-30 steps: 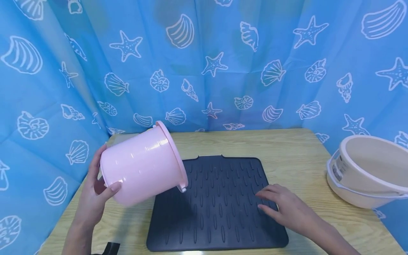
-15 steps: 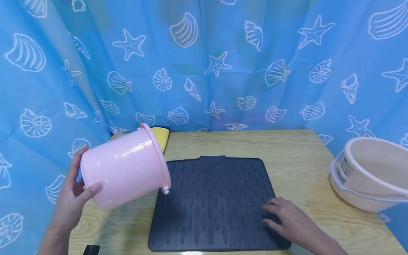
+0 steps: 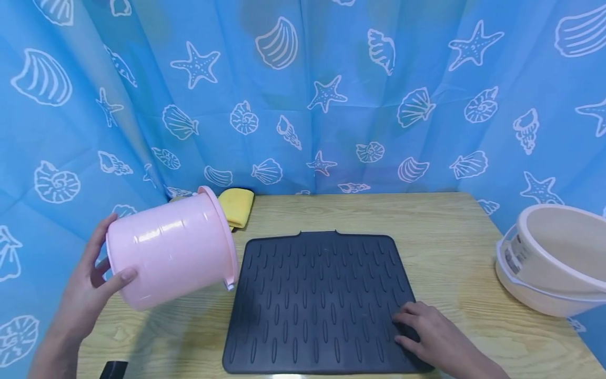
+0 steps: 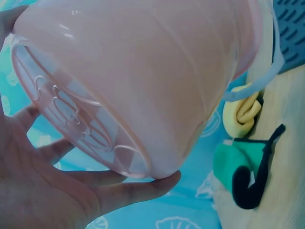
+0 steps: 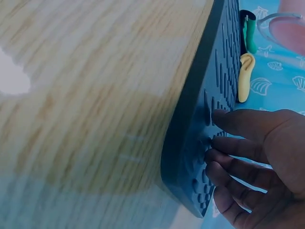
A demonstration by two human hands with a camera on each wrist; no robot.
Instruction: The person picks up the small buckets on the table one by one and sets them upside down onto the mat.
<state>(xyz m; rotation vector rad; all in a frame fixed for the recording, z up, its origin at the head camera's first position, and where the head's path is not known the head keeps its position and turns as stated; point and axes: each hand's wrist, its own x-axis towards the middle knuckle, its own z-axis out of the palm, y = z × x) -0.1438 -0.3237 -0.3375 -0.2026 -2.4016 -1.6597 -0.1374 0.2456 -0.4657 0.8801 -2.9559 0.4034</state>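
Observation:
My left hand [image 3: 82, 295] grips a pink plastic bucket [image 3: 170, 247] by its bottom, fingers and thumb spread round the base edge. The bucket is tipped on its side above the table's left part, mouth toward the right; its inside is hidden. In the left wrist view the ringed underside of the bucket [image 4: 124, 76] shows, with a pale handle [image 4: 259, 88] hanging at the rim. My right hand [image 3: 428, 334] is at the near right corner of a dark ridged mat [image 3: 312, 295], fingers loosely bent, fingertips right at the mat's surface, holding nothing.
A folded yellow cloth [image 3: 236, 207] lies at the back left, beside a green folded piece with black edging [image 4: 240, 160]. A cream bucket [image 3: 523, 247] with a pale handle stands at the right edge. Blue shell-print curtain [image 3: 303, 105] surrounds the wooden table [image 3: 450, 237].
My left hand has carried the tilted bucket leftward, off the mat, uncovering the yellow cloth. My right hand has shifted slightly toward me and lowered at the mat's corner.

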